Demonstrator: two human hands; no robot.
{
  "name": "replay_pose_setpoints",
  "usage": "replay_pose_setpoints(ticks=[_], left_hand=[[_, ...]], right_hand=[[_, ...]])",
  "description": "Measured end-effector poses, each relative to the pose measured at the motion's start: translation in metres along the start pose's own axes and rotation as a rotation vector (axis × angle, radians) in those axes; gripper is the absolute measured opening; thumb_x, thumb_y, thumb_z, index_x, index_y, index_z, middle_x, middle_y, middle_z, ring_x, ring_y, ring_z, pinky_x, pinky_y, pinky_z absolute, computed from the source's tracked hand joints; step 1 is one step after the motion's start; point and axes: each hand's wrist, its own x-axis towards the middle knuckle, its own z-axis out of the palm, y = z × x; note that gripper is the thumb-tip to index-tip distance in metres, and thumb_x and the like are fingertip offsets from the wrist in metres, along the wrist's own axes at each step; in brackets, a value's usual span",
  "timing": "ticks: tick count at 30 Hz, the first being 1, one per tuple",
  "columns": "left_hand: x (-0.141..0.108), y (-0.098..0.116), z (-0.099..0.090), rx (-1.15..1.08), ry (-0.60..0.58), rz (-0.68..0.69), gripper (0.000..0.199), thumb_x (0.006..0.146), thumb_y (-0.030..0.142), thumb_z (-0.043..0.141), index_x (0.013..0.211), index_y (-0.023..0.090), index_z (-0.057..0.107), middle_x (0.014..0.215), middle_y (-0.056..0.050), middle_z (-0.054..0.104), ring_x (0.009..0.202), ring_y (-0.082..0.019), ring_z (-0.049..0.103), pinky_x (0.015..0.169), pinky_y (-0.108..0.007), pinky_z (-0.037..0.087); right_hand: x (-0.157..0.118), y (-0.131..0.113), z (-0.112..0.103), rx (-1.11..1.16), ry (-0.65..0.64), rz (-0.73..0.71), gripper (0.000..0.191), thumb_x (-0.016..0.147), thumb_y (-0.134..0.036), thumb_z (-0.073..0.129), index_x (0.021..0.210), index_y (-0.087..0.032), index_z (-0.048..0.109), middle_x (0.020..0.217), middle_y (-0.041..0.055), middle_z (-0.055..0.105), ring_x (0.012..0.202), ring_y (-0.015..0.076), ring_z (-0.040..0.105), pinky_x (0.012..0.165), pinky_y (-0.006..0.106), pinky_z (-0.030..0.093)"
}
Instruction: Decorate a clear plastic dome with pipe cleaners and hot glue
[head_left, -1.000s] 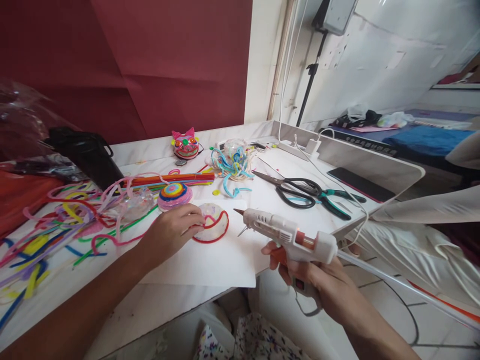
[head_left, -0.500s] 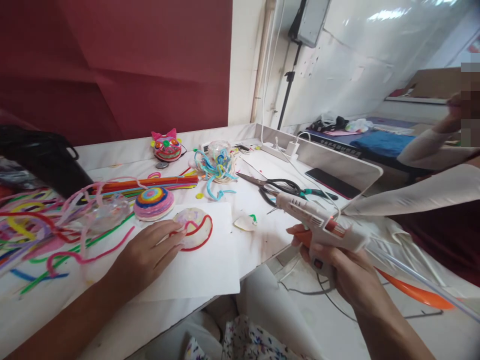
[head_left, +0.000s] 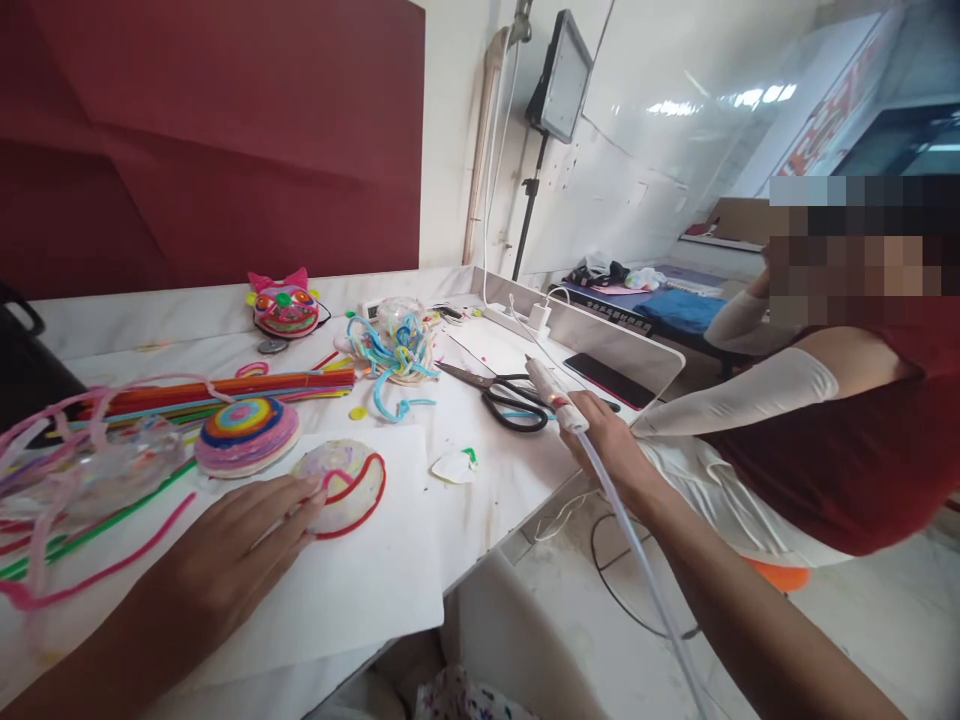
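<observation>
A pale round disc point(head_left: 360, 503) lies on a white sheet point(head_left: 390, 590), edged along its lower right with red pipe cleaner that also curves across its middle. My left hand point(head_left: 240, 550) rests at the disc's left edge, its fingers together and their tips on a short pink pipe cleaner point(head_left: 341, 478). Whatever lies beneath those fingers is hidden. My right hand point(head_left: 611, 440) grips a white hot glue gun point(head_left: 555, 393), nozzle pointing away past the scissors, a long clear glue stick trailing from its rear. The handle and trigger are hidden by the hand.
Black-handled scissors point(head_left: 510, 392) and a small white scrap point(head_left: 454, 466) lie nearby. Left are a striped dome point(head_left: 247, 435) and loose pipe cleaners. Farther back sit a pink animal mask point(head_left: 283, 305) and a blue tangle point(head_left: 397, 345). A seated person point(head_left: 862, 430) is at the right.
My right hand has swung the glue gun forward over the table edge, near the scissors. The view has turned right. My left hand stays on the disc.
</observation>
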Motion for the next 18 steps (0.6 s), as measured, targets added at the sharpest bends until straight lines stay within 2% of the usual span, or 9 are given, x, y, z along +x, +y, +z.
replay_pose_setpoints(ticks=[5, 9, 12, 18], left_hand=[[0.001, 0.001, -0.004, 0.048, -0.008, 0.063, 0.035, 0.091, 0.005, 0.042, 0.117, 0.017, 0.062, 0.122, -0.011, 0.066, 0.119, -0.027, 0.058, 0.099, -0.043, 0.05], [0.003, 0.01, -0.002, -0.055, 0.018, -0.04, 0.034, 0.091, 0.006, 0.047, 0.122, 0.015, 0.059, 0.125, -0.014, 0.063, 0.123, -0.029, 0.055, 0.101, -0.047, 0.049], [0.005, 0.014, 0.0, -0.092, 0.046, -0.074, 0.036, 0.088, 0.005, 0.054, 0.123, 0.013, 0.057, 0.123, -0.015, 0.063, 0.122, -0.029, 0.055, 0.1, -0.045, 0.05], [0.006, 0.015, 0.001, -0.06, 0.016, -0.062, 0.039, 0.085, 0.003, 0.059, 0.123, 0.009, 0.056, 0.119, -0.017, 0.065, 0.12, -0.029, 0.056, 0.098, -0.045, 0.05]], right_hand=[[0.019, 0.007, 0.015, -0.223, -0.122, -0.065, 0.024, 0.087, -0.018, 0.044, 0.108, -0.012, 0.056, 0.107, 0.0174, 0.061, 0.098, 0.0303, 0.055, 0.086, 0.041, 0.046], [0.03, 0.011, 0.026, -0.309, -0.2, -0.099, 0.027, 0.088, -0.017, 0.047, 0.112, -0.009, 0.055, 0.105, 0.0183, 0.061, 0.098, 0.0313, 0.054, 0.087, 0.041, 0.045], [0.036, 0.014, 0.036, -0.349, -0.212, -0.115, 0.032, 0.086, -0.016, 0.048, 0.117, -0.007, 0.054, 0.107, 0.0193, 0.061, 0.097, 0.0317, 0.053, 0.086, 0.042, 0.044], [0.036, 0.011, 0.047, -0.41, -0.232, -0.107, 0.038, 0.089, -0.017, 0.043, 0.124, -0.005, 0.051, 0.115, 0.0219, 0.06, 0.099, 0.0335, 0.053, 0.085, 0.043, 0.044]])
